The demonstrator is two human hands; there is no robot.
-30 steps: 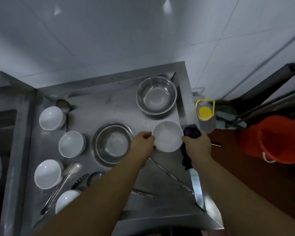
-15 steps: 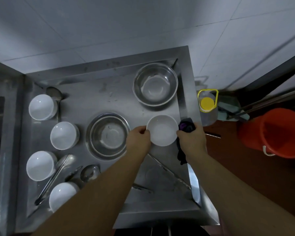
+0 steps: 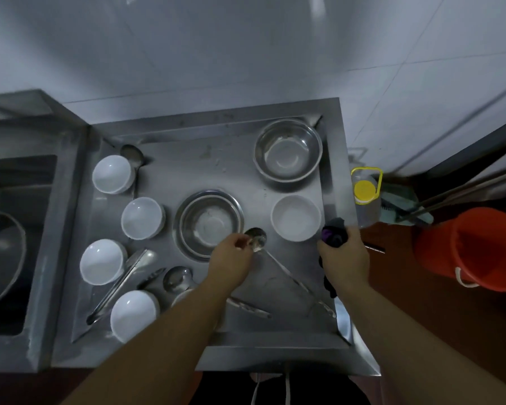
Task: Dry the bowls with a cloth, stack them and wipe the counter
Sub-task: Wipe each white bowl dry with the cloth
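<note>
Purple cloth [image 3: 333,236] mostly hidden in clenched R hand [image 3: 343,260]; L hand [image 3: 231,255] fingertips on ladle [image 3: 256,239], grip unclear.

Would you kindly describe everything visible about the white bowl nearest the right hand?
The white round bowl looks ceramic, smooth and plain, seemingly empty. It stands upright, mouth up, on the steel counter near its right rim, below the larger steel bowl. Neither hand touches it; the right hand, gripping a dark cloth, is just beside it.

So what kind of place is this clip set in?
Probably a kitchen wash-up area: a stainless steel counter beside a sink, white bowls and steel bowls set out on it, tiled wall behind.
</note>
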